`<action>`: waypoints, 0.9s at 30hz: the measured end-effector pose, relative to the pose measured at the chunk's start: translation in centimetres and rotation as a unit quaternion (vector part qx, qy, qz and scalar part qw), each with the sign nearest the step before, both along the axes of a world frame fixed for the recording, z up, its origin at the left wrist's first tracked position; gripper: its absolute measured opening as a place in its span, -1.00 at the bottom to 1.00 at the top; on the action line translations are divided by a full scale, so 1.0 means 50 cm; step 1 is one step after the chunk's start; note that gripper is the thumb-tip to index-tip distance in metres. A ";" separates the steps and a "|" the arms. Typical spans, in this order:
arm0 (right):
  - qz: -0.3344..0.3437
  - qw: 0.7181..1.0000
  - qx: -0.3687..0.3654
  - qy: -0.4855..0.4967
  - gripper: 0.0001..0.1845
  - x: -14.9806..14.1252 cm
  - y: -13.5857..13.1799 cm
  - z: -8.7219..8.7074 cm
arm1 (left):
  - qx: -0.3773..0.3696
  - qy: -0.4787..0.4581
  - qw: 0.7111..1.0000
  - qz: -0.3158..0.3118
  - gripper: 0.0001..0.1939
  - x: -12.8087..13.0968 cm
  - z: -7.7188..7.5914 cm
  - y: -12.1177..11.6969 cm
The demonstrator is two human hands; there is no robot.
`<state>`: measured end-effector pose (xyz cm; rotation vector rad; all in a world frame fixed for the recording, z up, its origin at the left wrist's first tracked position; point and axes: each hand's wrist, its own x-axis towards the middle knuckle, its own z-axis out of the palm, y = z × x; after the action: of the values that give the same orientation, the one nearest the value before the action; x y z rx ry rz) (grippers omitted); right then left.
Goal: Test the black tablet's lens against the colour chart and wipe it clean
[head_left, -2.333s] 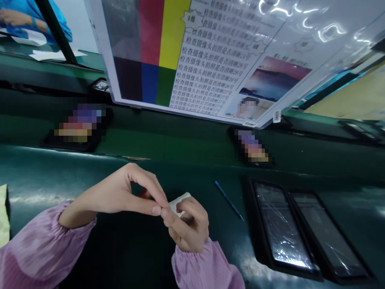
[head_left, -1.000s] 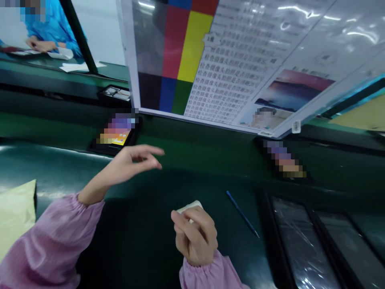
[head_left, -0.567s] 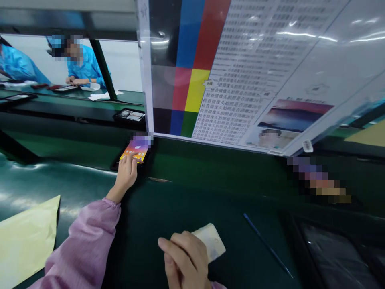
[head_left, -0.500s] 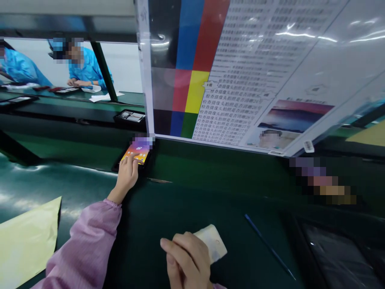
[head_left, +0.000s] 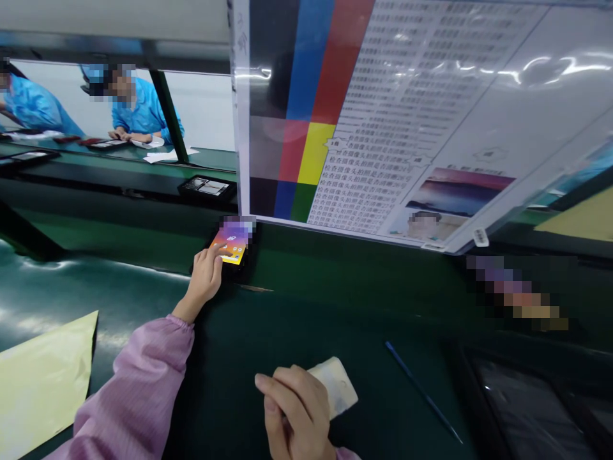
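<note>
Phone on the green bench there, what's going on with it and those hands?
A person in pink sleeves is reaching out with the left hand, a fingertip on the lit screen of the phone, which lies just below the big test chart. The right hand is close to the body, holding a small white pad. A blue pen lies untouched on the bench to the right, and a yellow sheet sits at the left.

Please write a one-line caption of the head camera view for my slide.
Left hand touches a lit phone below a colour test chart, while right hand holds a small white pad.
</note>
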<state>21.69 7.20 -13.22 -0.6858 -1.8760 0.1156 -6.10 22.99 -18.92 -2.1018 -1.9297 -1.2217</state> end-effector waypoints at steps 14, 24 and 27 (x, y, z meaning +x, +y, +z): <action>0.016 0.987 -0.143 -0.074 -0.95 -0.019 0.018 -0.035 | -0.060 0.067 0.988 -0.127 -0.72 -0.012 0.010 -0.007; -0.039 0.976 -0.198 -0.083 -0.89 -0.019 0.020 -0.046 | -0.073 0.083 0.979 -0.170 -0.74 -0.014 -0.013 0.005; -0.061 0.965 -0.237 -0.098 -0.88 -0.018 0.018 -0.048 | -0.062 0.082 0.980 -0.168 -0.73 0.002 -0.025 0.002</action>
<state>20.78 8.11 -15.63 -1.1733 -2.0075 0.4418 -6.02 23.09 -20.16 -2.5827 -1.6694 -0.9511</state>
